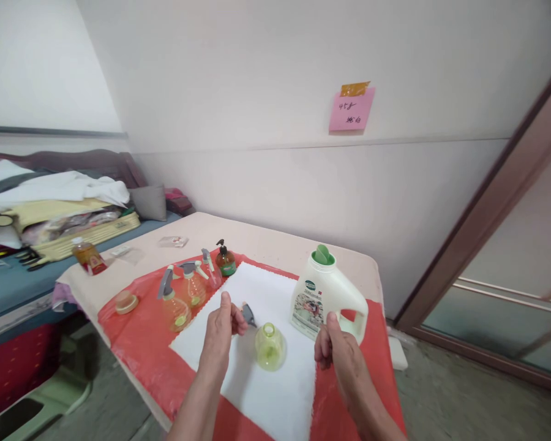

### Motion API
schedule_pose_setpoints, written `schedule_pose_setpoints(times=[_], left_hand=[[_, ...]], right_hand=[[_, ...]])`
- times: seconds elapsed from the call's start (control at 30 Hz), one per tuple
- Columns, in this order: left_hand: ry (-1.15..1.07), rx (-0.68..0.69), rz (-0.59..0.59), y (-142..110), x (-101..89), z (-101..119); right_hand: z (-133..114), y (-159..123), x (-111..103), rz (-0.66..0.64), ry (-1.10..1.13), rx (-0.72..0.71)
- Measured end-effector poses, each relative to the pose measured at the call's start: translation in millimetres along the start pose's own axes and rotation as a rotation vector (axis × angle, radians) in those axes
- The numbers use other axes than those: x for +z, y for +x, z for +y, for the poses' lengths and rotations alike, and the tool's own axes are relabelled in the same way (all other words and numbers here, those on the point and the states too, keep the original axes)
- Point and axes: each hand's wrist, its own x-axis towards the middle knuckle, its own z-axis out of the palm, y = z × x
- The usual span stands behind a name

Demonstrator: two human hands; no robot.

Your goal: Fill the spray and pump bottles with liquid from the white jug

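My left hand (223,324) is over the white cloth (266,404), thumb up and fingers curled in, with nothing visible in it. Just past its fingers a grey spray head (248,315) shows, partly hidden; whether they touch I cannot tell. Between my hands a yellow-green clear bottle (270,349) stands upright without a top. My right hand (337,349), also thumb up with curled fingers and nothing visible in it, is in front of a cream detergent jug (326,294). A green cap (322,254) sits in the jug's mouth.
On the red sheet (142,343) stand several spray bottles (193,288), a brown pump bottle (226,260) and a round beige lid (126,302). An amber bottle (89,256) stands at the table's left edge. A pink note (351,110) hangs on the wall.
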Motion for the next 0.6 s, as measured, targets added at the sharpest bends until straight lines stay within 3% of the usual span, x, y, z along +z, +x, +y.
schedule_pose_setpoints(times=[0.37, 0.6], left_hand=[[-0.035, -0.013, 0.015, 10, 2.3, -15], [-0.049, -0.007, 0.006, 17, 6.5, -23]], right_hand=[[17, 11, -3, 0.052, 0.045, -0.005], [28, 21, -12, 0.533, 0.171, -0.103]])
